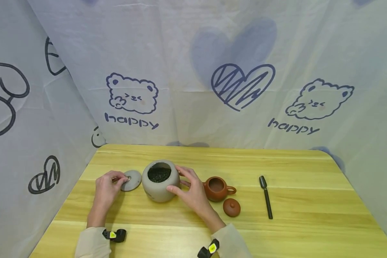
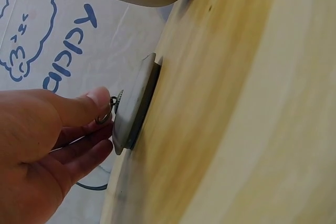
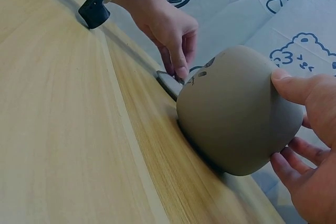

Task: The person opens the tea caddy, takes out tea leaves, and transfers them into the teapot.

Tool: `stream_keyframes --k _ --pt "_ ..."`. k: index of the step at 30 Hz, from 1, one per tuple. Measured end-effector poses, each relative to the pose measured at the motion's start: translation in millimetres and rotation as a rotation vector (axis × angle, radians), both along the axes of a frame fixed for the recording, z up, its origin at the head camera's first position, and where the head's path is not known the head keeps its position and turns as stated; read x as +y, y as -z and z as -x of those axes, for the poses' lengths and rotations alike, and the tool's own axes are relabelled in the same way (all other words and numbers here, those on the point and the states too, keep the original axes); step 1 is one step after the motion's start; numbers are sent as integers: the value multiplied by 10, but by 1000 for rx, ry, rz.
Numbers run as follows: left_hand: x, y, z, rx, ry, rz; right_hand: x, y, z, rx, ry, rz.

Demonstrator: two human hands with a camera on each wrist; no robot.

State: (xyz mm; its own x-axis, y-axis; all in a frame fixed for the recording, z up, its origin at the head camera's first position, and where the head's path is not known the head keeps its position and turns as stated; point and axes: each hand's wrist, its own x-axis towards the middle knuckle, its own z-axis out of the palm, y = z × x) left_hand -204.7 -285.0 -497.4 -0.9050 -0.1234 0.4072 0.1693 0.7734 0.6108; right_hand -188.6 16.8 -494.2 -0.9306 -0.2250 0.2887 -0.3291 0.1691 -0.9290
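My left hand [image 1: 107, 186] pinches the small metal ring on top of a round grey lid [image 1: 133, 181]. In the left wrist view the lid [image 2: 137, 106] sits low at the wooden surface, its inner rim facing down. Just right of it stands a rounded grey tea jar [image 1: 161, 191], its mouth uncovered and dark loose tea leaves [image 1: 159, 174] inside. My right hand [image 1: 193, 191] holds the jar from the right, thumb on the near side and fingers round the back. A dark painted design marks the jar's wall [image 3: 236, 114].
Right of the jar stands a small brown clay teapot [image 1: 215, 190], uncovered, its handle pointing right. Its round lid [image 1: 232, 208] lies in front. Farther right a dark tea scoop [image 1: 266, 197] lies lengthwise on the wooden table [image 1: 309, 200]. A printed cloth [image 1: 187, 118] hangs behind.
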Motion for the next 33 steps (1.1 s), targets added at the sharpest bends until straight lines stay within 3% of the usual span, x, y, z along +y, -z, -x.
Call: stream_keyframes --k 8,14,23,28,33 --pt "-3 -55 -3 -61 35 48 -1 -31 -2 -15 -2 3" --pt "-17 -54 1 -59 50 38 -7 -54 -6 -34 4 -8" --pt "-8 -95 -7 -44 129 18 10 -76 -2 -18 0 -19" --pt "21 -181 -50 -94 139 -41 30 -91 -11 13 12 -26" --pt "61 -225 -80 -147 200 -207 68 -153 -30 54 16 4"
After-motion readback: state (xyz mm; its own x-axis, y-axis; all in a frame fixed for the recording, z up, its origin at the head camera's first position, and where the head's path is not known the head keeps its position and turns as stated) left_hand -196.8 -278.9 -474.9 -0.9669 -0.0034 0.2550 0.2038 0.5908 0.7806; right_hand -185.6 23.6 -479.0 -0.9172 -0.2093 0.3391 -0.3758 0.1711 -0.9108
